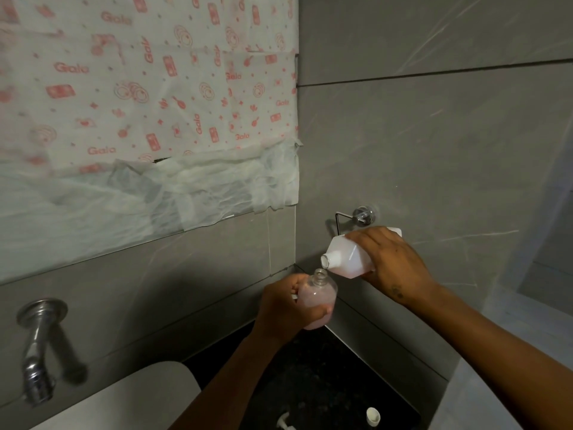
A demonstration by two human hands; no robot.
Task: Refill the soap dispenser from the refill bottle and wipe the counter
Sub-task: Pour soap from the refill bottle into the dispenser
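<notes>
My left hand (286, 308) grips a clear round soap dispenser bottle (321, 294) with its top off, partly filled with pale pink soap. My right hand (392, 262) holds the white refill bottle (345, 259) tipped on its side, its open mouth just above and to the right of the dispenser's neck. No stream of soap is visible between them. The white pump head (283, 422) and a white cap (373, 416) lie on the dark counter (313, 377) below.
A chrome wall tap (38, 352) juts out at the left over a white basin (145, 395). A chrome holder (361, 216) is fixed to the grey tiled wall behind the refill bottle. Patterned paper (148, 97) covers the mirror area.
</notes>
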